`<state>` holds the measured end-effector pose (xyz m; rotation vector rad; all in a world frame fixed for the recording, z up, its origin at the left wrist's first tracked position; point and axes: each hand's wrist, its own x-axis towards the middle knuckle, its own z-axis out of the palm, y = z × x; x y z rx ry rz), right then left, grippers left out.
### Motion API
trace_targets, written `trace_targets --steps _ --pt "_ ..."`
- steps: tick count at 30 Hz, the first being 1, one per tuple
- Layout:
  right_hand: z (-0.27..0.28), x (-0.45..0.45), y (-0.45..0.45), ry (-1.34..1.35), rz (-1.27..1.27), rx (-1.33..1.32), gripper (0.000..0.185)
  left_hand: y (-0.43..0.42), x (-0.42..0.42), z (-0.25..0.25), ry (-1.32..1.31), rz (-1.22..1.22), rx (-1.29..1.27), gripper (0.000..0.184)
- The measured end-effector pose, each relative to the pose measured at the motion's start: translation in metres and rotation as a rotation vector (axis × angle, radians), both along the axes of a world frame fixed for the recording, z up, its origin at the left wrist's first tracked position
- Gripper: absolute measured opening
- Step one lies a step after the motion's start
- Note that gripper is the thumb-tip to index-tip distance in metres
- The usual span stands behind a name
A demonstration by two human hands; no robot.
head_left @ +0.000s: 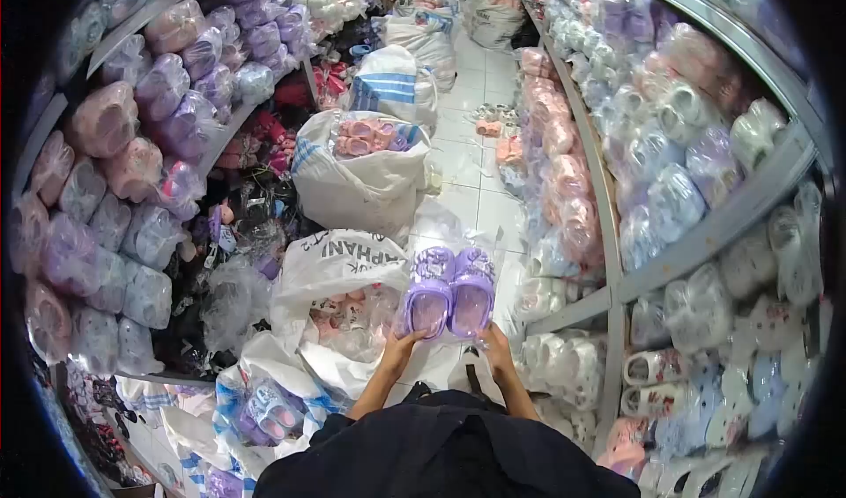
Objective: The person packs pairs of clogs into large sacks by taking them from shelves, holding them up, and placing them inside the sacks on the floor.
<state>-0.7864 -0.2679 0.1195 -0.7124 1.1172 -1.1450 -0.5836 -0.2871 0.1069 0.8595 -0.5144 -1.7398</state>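
Observation:
A pair of purple clogs (450, 291) in a clear plastic bag hangs in front of me, side by side with the toes pointing away. My left hand (401, 344) is closed on the heel end of the left clog. At the heel of the right clog, my right hand (495, 344) grips the bag and the shoe's edge. The plastic stretches past the toes. Just left of the clogs stands an open white sack (295, 273) with pink bagged footwear inside.
More white sacks (330, 185) line the aisle's left side. Shelves full of bagged shoes (163, 88) rise at left, and a metal-edged rack (608, 225) at right. White floor tiles (458, 159) run up the middle. Peach bagged shoes (564, 176) are stacked along the right.

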Motion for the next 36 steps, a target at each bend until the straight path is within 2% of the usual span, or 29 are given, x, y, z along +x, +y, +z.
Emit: trace_targets --steps 5,8,11,12,15,16,20,24,25,27,30,32,33,34,35,36 --pt "-0.03 0.0 -0.068 -0.004 0.035 0.047 0.032 -0.054 0.005 -0.017 0.01 0.053 0.031 0.052" --pt "-0.052 -0.006 -0.135 0.028 0.07 0.026 0.033 -0.113 -0.001 -0.027 0.001 0.103 0.012 0.048" --pt "-0.064 -0.021 -0.216 0.031 0.105 -0.014 0.035 -0.184 -0.012 -0.015 -0.011 0.109 -0.006 0.047" --pt "-0.058 -0.024 -0.247 0.063 0.123 0.002 0.036 -0.21 -0.017 -0.012 -0.046 0.137 -0.023 0.046" --pt "-0.024 -0.036 -0.335 0.163 0.197 0.028 0.036 -0.279 -0.029 -0.015 0.004 0.14 0.141 0.043" --pt "-0.022 -0.04 -0.363 0.207 0.245 0.022 0.035 -0.3 -0.036 -0.018 0.007 0.213 0.21 0.037" --pt "-0.024 -0.039 -0.458 0.153 0.325 0.088 0.031 -0.377 -0.038 -0.06 0.084 0.301 0.221 0.03" --pt "-0.047 -0.015 -0.541 0.174 0.39 0.198 0.027 -0.445 -0.024 -0.063 -0.039 0.384 0.249 0.021" --pt "-0.055 -0.007 -0.562 0.173 0.42 0.185 0.027 -0.461 -0.019 -0.053 0.024 0.406 0.225 0.021" --pt "-0.067 0.012 -0.602 0.169 0.474 0.165 0.027 -0.493 -0.001 -0.044 -0.008 0.441 0.194 0.018" --pt "-0.063 0.053 -0.656 0.178 0.515 0.142 0.025 -0.542 0.033 -0.057 -0.064 0.541 0.139 0.016" --pt "-0.053 0.084 -0.694 0.169 0.538 0.103 0.027 -0.574 0.058 -0.051 -0.086 0.612 0.118 0.016" --pt "-0.046 0.1 -0.71 0.155 0.543 0.085 0.029 -0.593 0.075 -0.064 -0.098 0.642 0.028 0.02" --pt "-0.047 0.117 -0.727 0.073 0.519 0.083 0.034 -0.606 0.089 -0.057 -0.106 0.639 -0.046 0.033" --pt "-0.049 0.132 -0.74 -0.008 0.493 0.083 0.041 -0.618 0.105 -0.052 -0.15 0.65 0.016 0.041" --pt "-0.042 0.144 -0.748 0.042 0.532 0.073 0.044 -0.627 0.119 -0.048 -0.194 0.661 0.079 0.049"
